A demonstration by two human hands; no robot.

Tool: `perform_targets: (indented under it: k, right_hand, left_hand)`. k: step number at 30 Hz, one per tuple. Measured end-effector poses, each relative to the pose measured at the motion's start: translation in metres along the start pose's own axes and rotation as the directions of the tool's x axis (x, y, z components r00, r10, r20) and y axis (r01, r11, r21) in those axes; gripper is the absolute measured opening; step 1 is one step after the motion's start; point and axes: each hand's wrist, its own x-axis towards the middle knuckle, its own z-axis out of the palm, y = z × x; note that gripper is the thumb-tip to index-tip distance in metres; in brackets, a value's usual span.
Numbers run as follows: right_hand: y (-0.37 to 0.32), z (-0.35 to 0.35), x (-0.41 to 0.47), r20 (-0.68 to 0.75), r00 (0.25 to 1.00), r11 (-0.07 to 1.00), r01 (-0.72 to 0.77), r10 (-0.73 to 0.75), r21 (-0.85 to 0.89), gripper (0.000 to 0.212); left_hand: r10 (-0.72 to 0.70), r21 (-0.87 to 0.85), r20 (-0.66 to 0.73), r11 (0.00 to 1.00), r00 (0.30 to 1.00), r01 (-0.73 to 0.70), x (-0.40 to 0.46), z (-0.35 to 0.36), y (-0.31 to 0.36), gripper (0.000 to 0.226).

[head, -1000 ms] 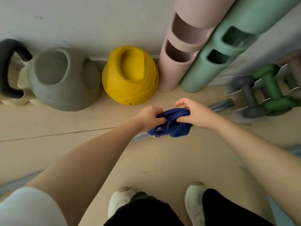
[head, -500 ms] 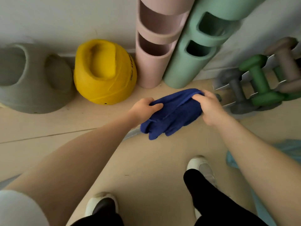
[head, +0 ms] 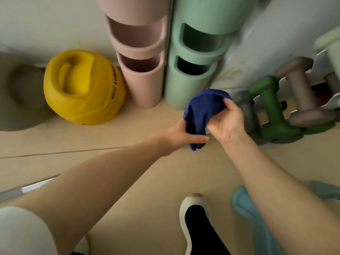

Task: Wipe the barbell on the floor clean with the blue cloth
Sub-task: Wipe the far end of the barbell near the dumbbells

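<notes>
Both hands grip the blue cloth (head: 203, 109): left hand (head: 181, 134) low, right hand (head: 227, 122) high. The barbell (head: 27, 189) runs diagonally on the floor beneath the cloth, mostly hidden, its shaft re-emerging far down-left.

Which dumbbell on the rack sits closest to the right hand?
The grey dumbbell, directly behind the right hand; the green dumbbell and mauve one sit farther right.

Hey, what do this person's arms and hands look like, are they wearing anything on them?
Both forearms are bare, with no gloves, watch, rings or bracelets visible on the left hand or the right hand. A short white sleeve covers the upper left arm at the picture's lower left corner. The right arm's upper part is out of view.
</notes>
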Motion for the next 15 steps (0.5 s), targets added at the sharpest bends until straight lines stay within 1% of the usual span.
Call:
perform_targets:
  k: [1, 2, 3, 4, 5, 6, 7, 8, 9, 10, 11, 12, 13, 14, 15]
  right_hand:
    - [-0.003, -0.003, 0.001, -0.003, 1.0, 1.0, -0.005, 0.005, 0.028, 0.036]
    - [-0.006, -0.008, 0.002, -0.008, 1.0, 0.999, -0.01, 0.01, 0.035, 0.03]
    - [-0.008, -0.015, 0.005, -0.049, 0.999, 1.0, -0.016, 0.016, -0.001, 0.027]
    - [-0.01, -0.023, 0.007, -0.119, 0.993, 0.995, -0.03, 0.02, -0.09, 0.026]
    - [-0.01, -0.035, 0.012, -0.228, 0.974, 0.965, -0.059, -0.001, -0.255, 0.023]
    - [-0.009, -0.046, 0.014, -0.333, 0.942, 0.876, -0.119, -0.05, -0.467, 0.022]
    - [-0.006, -0.057, 0.015, -0.395, 0.91, 0.718, -0.191, -0.126, -0.669, 0.023]
    - [-0.003, -0.069, 0.016, -0.388, 0.897, 0.53, -0.228, -0.213, -0.817, 0.029]
    - [-0.002, -0.078, 0.014, -0.314, 0.903, 0.355, -0.202, -0.292, -0.913, 0.039]
    - [-0.003, -0.085, 0.01, -0.18, 0.918, 0.221, -0.105, -0.353, -0.97, 0.048]
    - [-0.005, -0.087, 0.005, -0.001, 0.92, 0.108, 0.045, -0.391, -0.993, 0.052]
    - [-0.006, -0.085, 0.002, 0.176, 0.906, 0.029, 0.203, -0.385, -0.979, 0.055]
    - [-0.005, -0.083, 0.001, 0.303, 0.894, -0.024, 0.313, -0.329, -0.95, 0.058]
    - [-0.001, -0.08, 0.001, 0.384, 0.891, -0.065, 0.38, -0.241, -0.923, 0.066]
    - [0.006, -0.078, 0.005, 0.425, 0.892, -0.102, 0.413, -0.155, -0.905, 0.074]
  left_hand:
    - [-0.009, -0.043, -0.057, 0.999, 0.998, 0.007, 0.005, 0.005, -0.001, 0.025]
    - [-0.047, -0.132, -0.139, 0.991, 0.989, 0.029, 0.01, 0.008, -0.001, 0.012]
    - [-0.117, -0.255, -0.227, 0.965, 0.967, 0.057, 0.014, 0.01, -0.001, 0.01]
    - [-0.196, -0.387, -0.296, 0.919, 0.935, 0.07, 0.018, 0.01, -0.002, 0.013]
    - [-0.253, -0.489, -0.345, 0.87, 0.904, 0.057, 0.022, 0.008, -0.005, 0.014]
    - [-0.29, -0.553, -0.376, 0.832, 0.88, 0.038, 0.025, 0.006, -0.01, 0.017]
    - [-0.313, -0.591, -0.383, 0.806, 0.869, 0.03, 0.028, 0.003, -0.016, 0.021]
    - [-0.326, -0.622, -0.378, 0.783, 0.867, 0.023, 0.03, 0.002, -0.02, 0.025]
    - [-0.339, -0.643, -0.372, 0.765, 0.864, 0.023, 0.031, 0.001, -0.024, 0.028]
    - [-0.352, -0.668, -0.348, 0.743, 0.869, 0.033, 0.032, 0.0, -0.026, 0.032]
    - [-0.361, -0.687, -0.321, 0.725, 0.875, 0.047, 0.034, 0.0, -0.029, 0.036]
    - [-0.36, -0.704, -0.296, 0.709, 0.885, 0.053, 0.035, 0.0, -0.031, 0.041]
    - [-0.361, -0.71, -0.285, 0.702, 0.888, 0.057, 0.037, 0.0, -0.031, 0.042]
    - [-0.362, -0.705, -0.278, 0.706, 0.89, 0.067, 0.039, 0.001, -0.028, 0.038]
    - [-0.36, -0.69, -0.268, 0.719, 0.894, 0.082, 0.042, 0.003, -0.026, 0.032]
